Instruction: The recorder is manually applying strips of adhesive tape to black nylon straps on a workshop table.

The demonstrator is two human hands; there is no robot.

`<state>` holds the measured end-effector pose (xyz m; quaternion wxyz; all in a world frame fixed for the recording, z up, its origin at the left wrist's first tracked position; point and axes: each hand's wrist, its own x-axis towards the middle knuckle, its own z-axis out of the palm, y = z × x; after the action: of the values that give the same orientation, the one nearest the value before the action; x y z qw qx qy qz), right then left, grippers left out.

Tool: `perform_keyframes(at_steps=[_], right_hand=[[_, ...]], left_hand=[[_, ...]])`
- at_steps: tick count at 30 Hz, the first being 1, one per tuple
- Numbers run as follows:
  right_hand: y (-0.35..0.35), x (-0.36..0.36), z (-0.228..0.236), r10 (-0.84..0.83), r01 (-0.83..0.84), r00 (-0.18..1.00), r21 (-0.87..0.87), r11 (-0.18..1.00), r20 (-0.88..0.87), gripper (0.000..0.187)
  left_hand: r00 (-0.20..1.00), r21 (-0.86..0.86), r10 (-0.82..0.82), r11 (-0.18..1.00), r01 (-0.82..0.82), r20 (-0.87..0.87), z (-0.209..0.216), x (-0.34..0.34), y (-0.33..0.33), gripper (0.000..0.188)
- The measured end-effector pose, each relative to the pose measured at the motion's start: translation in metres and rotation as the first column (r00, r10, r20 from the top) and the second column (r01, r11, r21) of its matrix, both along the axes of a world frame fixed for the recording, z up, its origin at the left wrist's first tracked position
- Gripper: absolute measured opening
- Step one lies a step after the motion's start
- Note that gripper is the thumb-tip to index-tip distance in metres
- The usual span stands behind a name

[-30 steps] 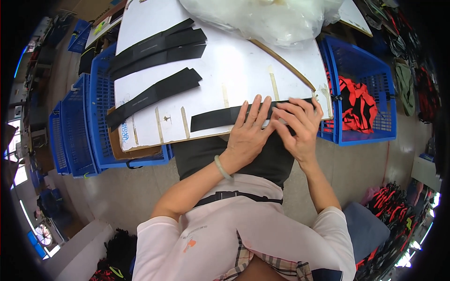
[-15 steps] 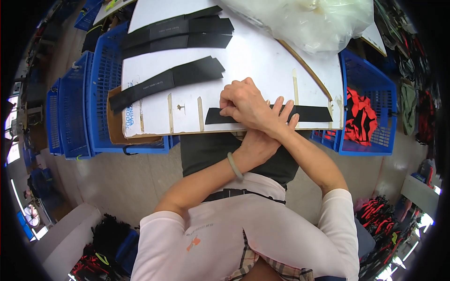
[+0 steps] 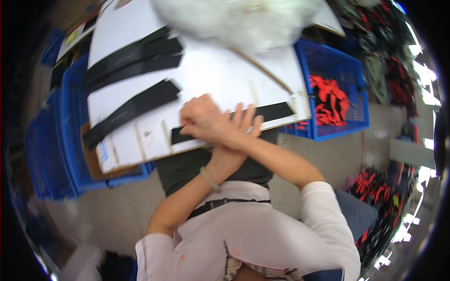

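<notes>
A black fabric strip (image 3: pixel 274 112) lies along the near edge of the white tabletop (image 3: pixel 208 70). My forearms cross at the wrists, the right one on top. My left hand (image 3: pixel 244 118) reaches out to the right, its fingers spread flat over the strip. Curled closed near the strip's left end, my right hand (image 3: pixel 201 119) has its thumb low against the black material; what its fingers hold, if anything, is hidden. Further left lie another black strip (image 3: pixel 136 107) and a group of overlapping black strips (image 3: pixel 136 56).
A bulging clear plastic bag (image 3: pixel 239 23) covers the far side of the table. The blue crate (image 3: pixel 337 129) at the right holds red and black pieces (image 3: pixel 330 100). Blue crates (image 3: pixel 70 173) and a cardboard box (image 3: pixel 93 164) stand at the left edge.
The whole view has swung and tilted, with some blur, so the table sits further left. My crossed hands keep about the same place on the strip.
</notes>
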<state>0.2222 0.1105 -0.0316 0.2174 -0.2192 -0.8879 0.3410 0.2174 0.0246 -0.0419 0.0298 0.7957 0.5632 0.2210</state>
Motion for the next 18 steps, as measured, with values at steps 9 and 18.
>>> perform_keyframes(at_steps=[9, 18], right_hand=[[-0.006, 0.123, 0.018, -0.692, 0.667, 0.666, -0.193, 0.720, -0.277, 0.009], [-0.014, 0.151, -0.004, -0.741, 0.724, 0.626, -0.170, 0.668, -0.243, 0.007]], left_hand=[[0.994, -0.082, -0.060, 0.995, 0.053, -0.089, 0.012, 0.004, 0.004, 0.060], [0.950, 0.048, 0.055, 0.996, -0.073, 0.309, 0.015, -0.015, 0.014, 0.041]])
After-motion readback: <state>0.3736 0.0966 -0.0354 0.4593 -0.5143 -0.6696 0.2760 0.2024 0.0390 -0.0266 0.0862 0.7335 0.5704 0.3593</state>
